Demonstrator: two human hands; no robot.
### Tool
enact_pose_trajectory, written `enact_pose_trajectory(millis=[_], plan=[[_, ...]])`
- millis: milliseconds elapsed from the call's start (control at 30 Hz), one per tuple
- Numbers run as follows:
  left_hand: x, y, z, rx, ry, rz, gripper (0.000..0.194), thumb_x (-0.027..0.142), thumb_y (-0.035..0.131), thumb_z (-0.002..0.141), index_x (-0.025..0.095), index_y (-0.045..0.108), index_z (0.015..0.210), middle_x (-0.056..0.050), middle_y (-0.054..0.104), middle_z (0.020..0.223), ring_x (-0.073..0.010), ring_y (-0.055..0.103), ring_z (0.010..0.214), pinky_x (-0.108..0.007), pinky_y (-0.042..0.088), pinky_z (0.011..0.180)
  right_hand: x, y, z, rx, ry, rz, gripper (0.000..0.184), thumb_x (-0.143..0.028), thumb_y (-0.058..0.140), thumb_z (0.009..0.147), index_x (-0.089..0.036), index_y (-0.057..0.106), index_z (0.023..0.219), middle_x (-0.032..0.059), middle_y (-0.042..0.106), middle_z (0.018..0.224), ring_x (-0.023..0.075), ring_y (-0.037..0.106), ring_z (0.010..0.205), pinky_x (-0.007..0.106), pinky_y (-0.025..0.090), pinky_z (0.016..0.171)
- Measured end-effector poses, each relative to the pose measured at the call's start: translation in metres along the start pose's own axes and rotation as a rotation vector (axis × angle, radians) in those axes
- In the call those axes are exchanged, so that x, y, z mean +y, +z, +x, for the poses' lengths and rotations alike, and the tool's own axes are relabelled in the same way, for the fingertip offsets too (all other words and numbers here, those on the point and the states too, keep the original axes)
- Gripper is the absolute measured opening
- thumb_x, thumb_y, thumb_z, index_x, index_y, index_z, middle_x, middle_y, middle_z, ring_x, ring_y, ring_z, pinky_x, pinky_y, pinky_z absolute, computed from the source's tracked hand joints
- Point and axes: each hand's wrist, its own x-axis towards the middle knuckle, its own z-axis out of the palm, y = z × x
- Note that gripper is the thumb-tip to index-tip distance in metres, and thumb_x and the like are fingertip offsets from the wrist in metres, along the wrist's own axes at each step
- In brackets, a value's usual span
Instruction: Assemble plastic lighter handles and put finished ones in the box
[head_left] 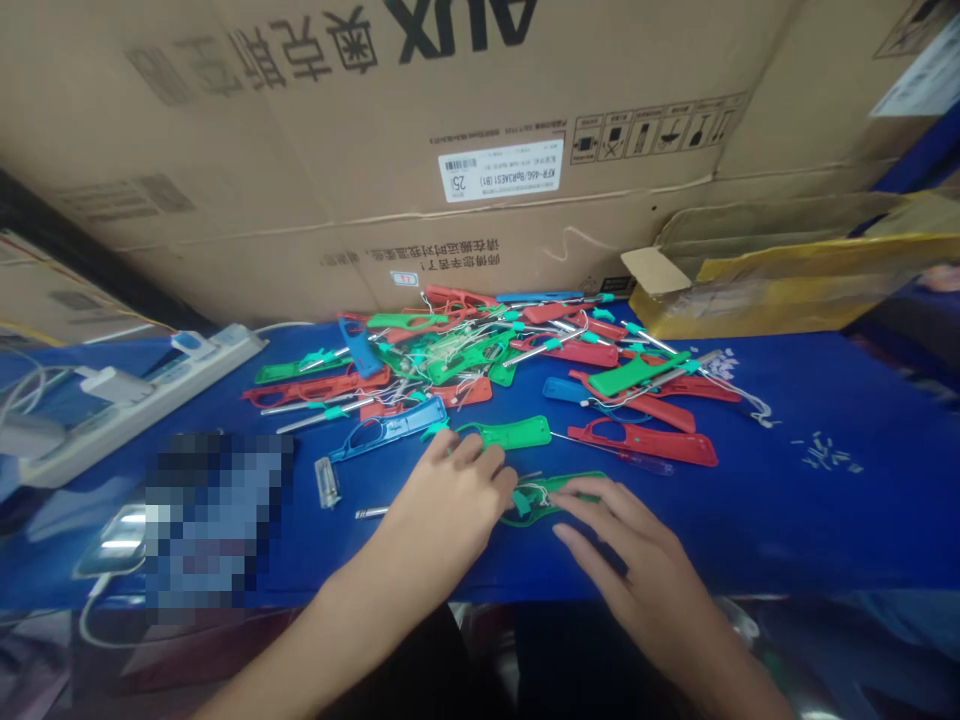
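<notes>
My left hand [466,492] is closed, its curled fingers over the left end of a green lighter casing half [592,480]; its fingertips are mostly hidden. Inside this casing lie a teal trigger piece [521,502] and thin white wires. From the right, my right hand [626,530] reaches over the casing, fingers extended and thumb apart, fingertips at the wires. A metal tube [371,513] sticks out left of my left wrist. Just beyond my hands lie another green casing half [517,432], a red casing half [652,443] and a blue casing half [397,427].
A heap of lighter casings, tubes and wires [465,350] covers the middle back. Small white pieces [829,455] lie at right. A power strip [150,400] and phone [116,540] are left. A large carton [337,130] stands behind, an open box [772,280] at back right.
</notes>
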Motion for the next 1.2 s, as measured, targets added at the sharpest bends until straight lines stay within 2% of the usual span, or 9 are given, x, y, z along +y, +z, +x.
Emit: enact_pose_trajectory(millis=[233,467,567,667,767,967,1200], plan=[[-0.006,0.012,-0.006,0.058,-0.005,-0.090,0.012,0.024,0.070,0.098,0.018,0.066,0.088,-0.002,0.069,0.091,-0.0250,0.061,0.086,-0.040,0.036,0.081,-0.001,0.000,0.001,0.007,0.024,0.009,0.026,-0.033,0.051,0.106,-0.027,0.067,0.126,0.0065,0.070,0.123,0.0205,0.070,0.112,0.038,0.062,0.095],[-0.016,0.018,-0.005,0.088,0.027,-0.202,0.020,0.028,0.059,0.106,0.018,0.068,0.091,-0.001,0.069,0.091,-0.0211,0.058,0.086,-0.038,0.035,0.085,-0.001,-0.001,0.003,0.015,0.082,0.036,0.029,-0.033,0.053,0.105,-0.025,0.067,0.129,0.0087,0.068,0.128,0.0203,0.072,0.109,0.036,0.062,0.097],[-0.017,0.019,-0.003,0.078,0.030,-0.212,0.021,0.029,0.058,0.106,0.019,0.070,0.093,-0.002,0.070,0.092,-0.0213,0.058,0.088,-0.038,0.035,0.086,-0.002,-0.001,0.004,0.030,0.100,0.028,0.029,-0.034,0.052,0.105,-0.023,0.069,0.125,0.0105,0.068,0.130,0.0200,0.074,0.099,0.037,0.063,0.093],[-0.017,0.021,-0.003,0.064,0.022,-0.257,0.021,0.029,0.059,0.106,0.019,0.071,0.092,-0.002,0.070,0.092,-0.0207,0.058,0.088,-0.037,0.035,0.085,-0.003,0.000,0.004,0.030,0.085,0.030,0.028,-0.034,0.052,0.105,-0.022,0.071,0.123,0.0107,0.069,0.128,0.0212,0.074,0.103,0.037,0.063,0.095],[-0.014,0.023,-0.005,0.101,0.013,-0.250,0.020,0.028,0.058,0.106,0.018,0.070,0.092,-0.002,0.070,0.093,-0.0206,0.058,0.088,-0.036,0.036,0.083,-0.003,0.000,0.004,0.033,0.079,0.023,0.029,-0.034,0.052,0.105,-0.022,0.070,0.124,0.0104,0.069,0.127,0.0224,0.073,0.110,0.038,0.062,0.098],[-0.006,0.026,-0.012,0.215,0.008,-0.182,0.016,0.017,0.057,0.105,0.019,0.070,0.095,-0.001,0.073,0.095,-0.0206,0.055,0.087,-0.039,0.036,0.089,-0.004,0.000,0.003,0.018,0.081,0.005,0.030,-0.036,0.055,0.104,-0.026,0.065,0.130,0.0082,0.067,0.130,0.0215,0.071,0.109,0.039,0.062,0.096],[-0.013,0.025,-0.012,0.140,0.037,-0.239,0.017,0.017,0.054,0.107,0.020,0.071,0.104,-0.002,0.073,0.103,-0.0200,0.057,0.090,-0.036,0.034,0.079,-0.006,0.002,0.005,0.073,0.075,-0.009,0.026,-0.037,0.055,0.104,-0.025,0.069,0.121,0.0078,0.071,0.122,0.0219,0.072,0.109,0.038,0.062,0.095]])
